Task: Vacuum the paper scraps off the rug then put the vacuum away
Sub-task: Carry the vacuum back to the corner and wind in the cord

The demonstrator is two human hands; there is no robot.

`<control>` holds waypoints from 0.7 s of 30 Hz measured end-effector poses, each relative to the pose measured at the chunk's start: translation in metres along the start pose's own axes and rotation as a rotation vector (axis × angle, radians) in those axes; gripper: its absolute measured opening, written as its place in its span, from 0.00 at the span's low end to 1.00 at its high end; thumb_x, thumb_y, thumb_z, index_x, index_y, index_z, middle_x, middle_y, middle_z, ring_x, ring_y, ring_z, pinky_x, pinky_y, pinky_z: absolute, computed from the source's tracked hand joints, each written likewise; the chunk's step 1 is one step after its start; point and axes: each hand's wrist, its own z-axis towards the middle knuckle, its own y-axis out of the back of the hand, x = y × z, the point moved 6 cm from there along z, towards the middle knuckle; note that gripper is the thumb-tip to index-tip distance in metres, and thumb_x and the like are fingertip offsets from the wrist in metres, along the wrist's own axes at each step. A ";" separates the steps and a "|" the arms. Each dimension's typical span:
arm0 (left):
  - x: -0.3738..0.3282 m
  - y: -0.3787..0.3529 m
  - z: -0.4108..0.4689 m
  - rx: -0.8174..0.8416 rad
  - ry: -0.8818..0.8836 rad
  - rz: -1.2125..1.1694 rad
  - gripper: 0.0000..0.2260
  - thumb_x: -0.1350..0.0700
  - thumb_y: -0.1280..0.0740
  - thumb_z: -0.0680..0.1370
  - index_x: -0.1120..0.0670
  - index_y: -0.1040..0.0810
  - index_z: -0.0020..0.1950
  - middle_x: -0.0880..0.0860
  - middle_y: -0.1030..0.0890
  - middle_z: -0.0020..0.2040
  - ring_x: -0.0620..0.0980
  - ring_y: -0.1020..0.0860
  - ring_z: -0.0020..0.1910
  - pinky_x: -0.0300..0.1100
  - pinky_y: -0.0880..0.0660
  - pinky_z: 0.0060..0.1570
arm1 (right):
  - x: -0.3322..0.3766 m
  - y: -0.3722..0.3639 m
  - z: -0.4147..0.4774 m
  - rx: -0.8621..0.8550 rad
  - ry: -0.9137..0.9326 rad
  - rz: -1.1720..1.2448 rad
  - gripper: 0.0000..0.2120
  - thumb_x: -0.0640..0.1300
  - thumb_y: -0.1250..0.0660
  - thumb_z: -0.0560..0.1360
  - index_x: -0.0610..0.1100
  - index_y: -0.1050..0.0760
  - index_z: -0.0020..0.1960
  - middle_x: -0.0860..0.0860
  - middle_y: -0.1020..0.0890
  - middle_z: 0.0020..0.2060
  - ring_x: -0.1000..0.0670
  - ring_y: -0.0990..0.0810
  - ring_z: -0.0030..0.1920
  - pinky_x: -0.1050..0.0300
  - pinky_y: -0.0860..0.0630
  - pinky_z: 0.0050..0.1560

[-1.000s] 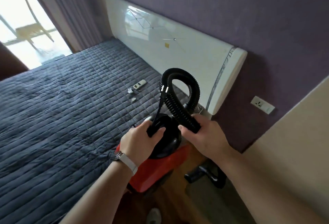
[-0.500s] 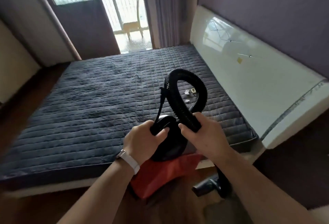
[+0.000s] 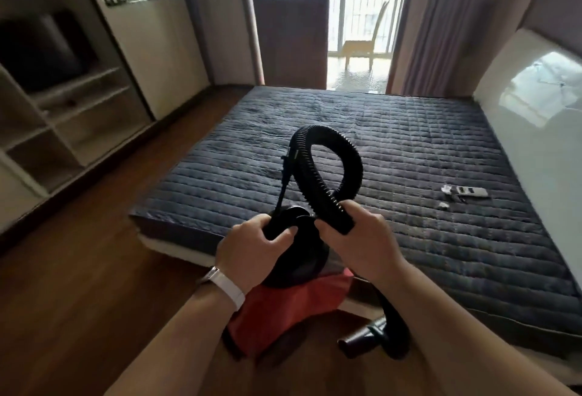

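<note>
The vacuum, red below and black on top, is low in the centre of the frame, its top partly hidden by both hands. The left hand has its fingers curled round the black handle. The right hand grips the end of the looped hose. A nozzle at lower right is partly behind the forearm. Beyond is a bed with a dark quilted cover, on a wood floor. Blurred shelves stand at left. At right a remote, its markings too small to read, and white scraps lie on the bed.
</note>
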 end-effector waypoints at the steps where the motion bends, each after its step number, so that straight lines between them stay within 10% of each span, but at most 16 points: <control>1: 0.019 0.013 -0.001 -0.008 0.022 -0.002 0.19 0.33 0.34 0.71 0.49 0.24 0.38 0.45 0.20 0.33 0.49 0.19 0.40 0.45 0.23 0.41 | 0.014 -0.019 0.001 0.024 0.012 0.006 0.20 0.64 0.31 0.67 0.48 0.25 0.45 0.52 0.19 0.32 0.46 0.20 0.37 0.51 0.24 0.38; 21: 0.367 0.215 0.016 -0.225 0.296 0.046 0.25 0.30 0.37 0.70 0.53 0.25 0.37 0.46 0.24 0.27 0.45 0.23 0.30 0.46 0.23 0.31 | 0.274 -0.343 0.030 0.405 0.166 0.168 0.07 0.58 0.26 0.68 0.59 0.23 0.39 0.62 0.20 0.30 0.59 0.25 0.29 0.61 0.30 0.31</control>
